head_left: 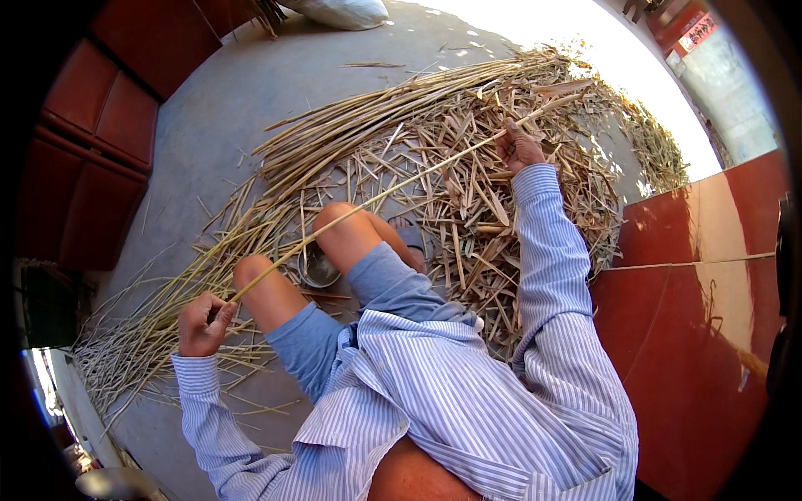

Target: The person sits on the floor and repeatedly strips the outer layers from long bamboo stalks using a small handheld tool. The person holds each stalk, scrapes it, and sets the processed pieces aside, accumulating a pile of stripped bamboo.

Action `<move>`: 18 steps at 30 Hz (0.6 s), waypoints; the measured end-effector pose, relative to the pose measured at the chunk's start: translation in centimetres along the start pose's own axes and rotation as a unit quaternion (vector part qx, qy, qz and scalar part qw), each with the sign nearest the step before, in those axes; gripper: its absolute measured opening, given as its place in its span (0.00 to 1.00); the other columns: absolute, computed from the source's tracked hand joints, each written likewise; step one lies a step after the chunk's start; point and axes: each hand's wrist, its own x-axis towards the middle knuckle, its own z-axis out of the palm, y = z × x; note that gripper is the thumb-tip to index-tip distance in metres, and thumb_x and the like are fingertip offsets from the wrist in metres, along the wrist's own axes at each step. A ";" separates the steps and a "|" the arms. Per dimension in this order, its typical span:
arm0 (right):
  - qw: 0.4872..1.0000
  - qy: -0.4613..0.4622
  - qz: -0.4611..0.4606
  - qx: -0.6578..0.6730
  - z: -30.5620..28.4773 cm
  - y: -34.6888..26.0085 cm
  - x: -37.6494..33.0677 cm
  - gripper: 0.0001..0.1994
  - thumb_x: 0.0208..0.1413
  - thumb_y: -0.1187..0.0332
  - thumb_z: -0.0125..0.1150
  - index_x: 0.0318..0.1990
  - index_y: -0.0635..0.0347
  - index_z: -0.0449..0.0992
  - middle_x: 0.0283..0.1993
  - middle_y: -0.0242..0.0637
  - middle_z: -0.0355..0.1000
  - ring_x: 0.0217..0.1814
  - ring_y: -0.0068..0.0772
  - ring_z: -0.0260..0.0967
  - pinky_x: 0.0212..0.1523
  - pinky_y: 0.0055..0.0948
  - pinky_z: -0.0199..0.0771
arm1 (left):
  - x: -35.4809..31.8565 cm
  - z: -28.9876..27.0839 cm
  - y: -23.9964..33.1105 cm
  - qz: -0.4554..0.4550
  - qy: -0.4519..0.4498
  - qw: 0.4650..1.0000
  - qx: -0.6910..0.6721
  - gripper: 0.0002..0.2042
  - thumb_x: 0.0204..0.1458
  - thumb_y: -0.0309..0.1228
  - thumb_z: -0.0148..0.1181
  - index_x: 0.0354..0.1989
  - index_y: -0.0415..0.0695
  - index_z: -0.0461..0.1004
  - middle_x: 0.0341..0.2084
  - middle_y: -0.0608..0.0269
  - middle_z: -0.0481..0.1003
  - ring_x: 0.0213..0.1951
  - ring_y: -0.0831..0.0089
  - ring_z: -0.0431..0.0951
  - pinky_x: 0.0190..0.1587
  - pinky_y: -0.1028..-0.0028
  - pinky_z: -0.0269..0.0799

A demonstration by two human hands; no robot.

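Observation:
A long, pale yellow reed stalk [368,203] runs slantwise across my knees, from the lower left to the upper right. Its near-left end is pinched in my left hand [205,324], beside my left knee. Farther up, my right hand [519,149] is closed around the stalk near its leafy far end, above a heap of dry husks [476,184]. Behind the stalk lies a long bundle of similar stalks [359,117], which fans out into thin tips [138,355] at the left.
A round metal bowl [317,265] stands on the grey floor [209,142] between my legs. Dark red cabinets [100,150] line the left side, and a glossy red panel [685,367] stands close by my right arm. A white sack [341,12] lies at the back.

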 end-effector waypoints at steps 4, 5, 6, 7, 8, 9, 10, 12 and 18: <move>0.996 -0.084 0.021 0.008 5.5 4.5 -4.5 0.11 0.56 0.58 0.64 0.34 0.55 0.75 0.25 0.29 0.74 0.26 0.24 0.73 0.26 0.24 0.75 | 4.3 2.5 5.0 0.084 0.026 0.995 0.050 0.11 0.47 0.35 0.66 0.27 0.39 0.75 0.21 0.56 0.74 0.23 0.60 0.75 0.25 0.67 0.67; 0.992 -0.123 0.033 0.010 8.0 5.9 -7.2 0.10 0.57 0.59 0.63 0.35 0.55 0.75 0.26 0.30 0.75 0.27 0.25 0.73 0.27 0.25 0.76 | 5.8 4.0 6.7 0.171 0.063 0.979 0.092 0.12 0.47 0.35 0.67 0.29 0.38 0.75 0.23 0.56 0.75 0.25 0.60 0.76 0.27 0.67 0.69; 0.989 -0.141 0.040 0.022 9.0 7.2 -8.7 0.11 0.57 0.59 0.63 0.36 0.56 0.74 0.28 0.32 0.76 0.27 0.25 0.74 0.27 0.24 0.75 | 7.4 6.3 8.0 0.205 0.067 0.968 0.128 0.12 0.48 0.39 0.64 0.30 0.41 0.76 0.26 0.56 0.76 0.26 0.57 0.75 0.28 0.66 0.68; 0.986 -0.158 0.047 0.036 9.7 8.1 -9.8 0.11 0.57 0.60 0.64 0.37 0.57 0.73 0.30 0.33 0.78 0.28 0.26 0.75 0.27 0.23 0.75 | 8.9 8.3 9.5 0.231 0.070 0.959 0.145 0.11 0.51 0.40 0.61 0.31 0.44 0.76 0.26 0.58 0.76 0.24 0.58 0.74 0.28 0.65 0.68; 0.988 -0.146 0.046 0.030 10.3 8.4 -10.6 0.10 0.58 0.60 0.62 0.38 0.57 0.74 0.30 0.33 0.78 0.28 0.26 0.76 0.26 0.23 0.74 | 9.9 10.8 8.9 0.233 0.075 0.953 0.178 0.10 0.53 0.39 0.58 0.30 0.45 0.75 0.25 0.60 0.75 0.23 0.60 0.73 0.28 0.65 0.68; 0.990 -0.130 0.037 0.029 9.6 8.2 -10.1 0.10 0.58 0.60 0.62 0.38 0.57 0.74 0.30 0.33 0.78 0.28 0.25 0.75 0.27 0.23 0.75 | 10.8 11.8 9.4 0.241 0.066 0.943 0.218 0.09 0.54 0.38 0.57 0.29 0.46 0.75 0.24 0.61 0.74 0.24 0.61 0.74 0.27 0.66 0.68; 0.993 -0.115 0.028 0.030 8.4 7.5 -8.9 0.10 0.58 0.61 0.62 0.37 0.57 0.75 0.30 0.33 0.77 0.28 0.25 0.74 0.27 0.24 0.76 | 10.9 12.1 9.6 0.245 0.067 0.946 0.202 0.09 0.54 0.38 0.58 0.28 0.46 0.75 0.23 0.60 0.74 0.23 0.60 0.74 0.26 0.65 0.68; 0.996 -0.084 -0.015 0.028 4.9 5.3 -5.5 0.09 0.59 0.61 0.61 0.36 0.56 0.76 0.29 0.32 0.77 0.27 0.23 0.73 0.28 0.24 0.76 | 10.9 12.2 9.9 0.248 0.056 0.952 0.171 0.09 0.53 0.38 0.58 0.28 0.46 0.74 0.22 0.59 0.74 0.22 0.59 0.74 0.24 0.65 0.68; 0.991 -0.113 0.013 0.065 0.4 1.3 -1.3 0.10 0.61 0.60 0.58 0.38 0.56 0.74 0.35 0.33 0.77 0.35 0.25 0.75 0.34 0.25 0.79 | 11.4 12.3 10.2 0.262 0.016 0.955 0.137 0.10 0.52 0.37 0.59 0.26 0.45 0.71 0.20 0.57 0.72 0.22 0.57 0.75 0.23 0.62 0.68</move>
